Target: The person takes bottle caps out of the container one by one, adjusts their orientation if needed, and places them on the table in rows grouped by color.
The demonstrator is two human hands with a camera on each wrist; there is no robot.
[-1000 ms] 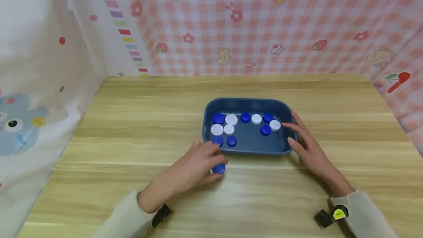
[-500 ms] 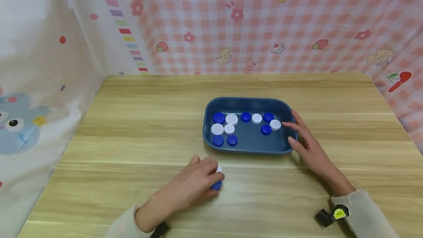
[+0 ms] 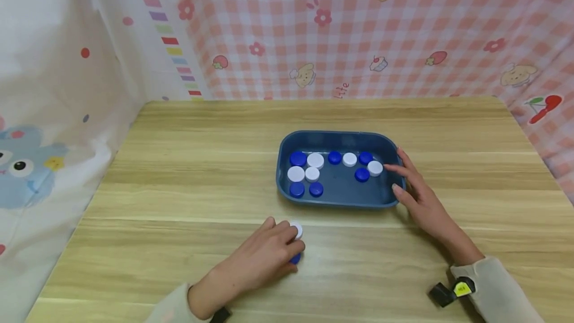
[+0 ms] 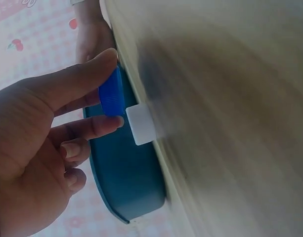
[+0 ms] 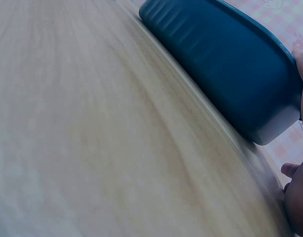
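The left hand (image 3: 262, 254) pinches a blue cap (image 4: 111, 95) over the table (image 3: 202, 163) — thumb and finger on its sides. A white cap (image 4: 140, 124) sits just beside it. Farther off, a tray (image 3: 342, 194) holds more caps (image 3: 315, 160) — the right hand (image 3: 421, 202), fingers loose, touches its end.

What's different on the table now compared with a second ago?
The left hand moved back from the tray toward the person, carrying a blue cap between thumb and finger; a white cap beside it came into fuller view. The right hand, tray and caps inside stayed put.
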